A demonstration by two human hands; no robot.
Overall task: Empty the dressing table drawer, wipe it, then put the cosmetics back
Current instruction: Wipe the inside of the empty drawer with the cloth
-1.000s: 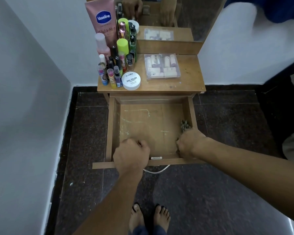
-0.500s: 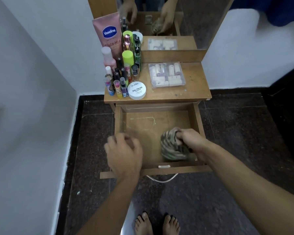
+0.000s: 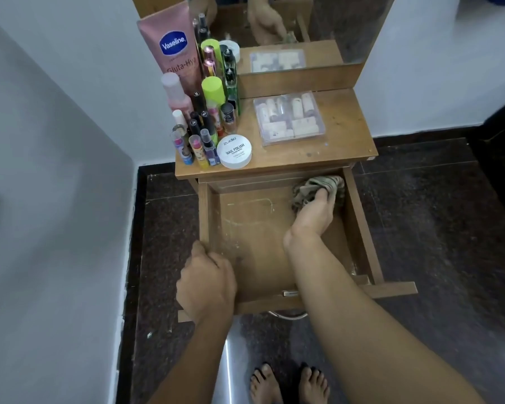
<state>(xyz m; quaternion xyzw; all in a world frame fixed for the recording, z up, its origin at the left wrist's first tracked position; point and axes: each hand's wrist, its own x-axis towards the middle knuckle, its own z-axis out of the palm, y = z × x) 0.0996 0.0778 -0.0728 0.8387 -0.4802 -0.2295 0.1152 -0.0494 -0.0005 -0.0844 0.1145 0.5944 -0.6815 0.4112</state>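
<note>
Deep in the far right corner of the pulled-out drawer (image 3: 254,258), gripping a bunched cloth (image 3: 306,191) with the right hand (image 3: 314,212), clasping the drawer's left wall with the left hand (image 3: 206,284), below cosmetics (image 3: 207,121) crowded on the dressing table top (image 3: 341,141) beside a clear box (image 3: 289,118).

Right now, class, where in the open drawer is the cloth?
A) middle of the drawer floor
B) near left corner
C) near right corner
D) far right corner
D: the right hand grips the cloth against the far right corner of the drawer.
</note>
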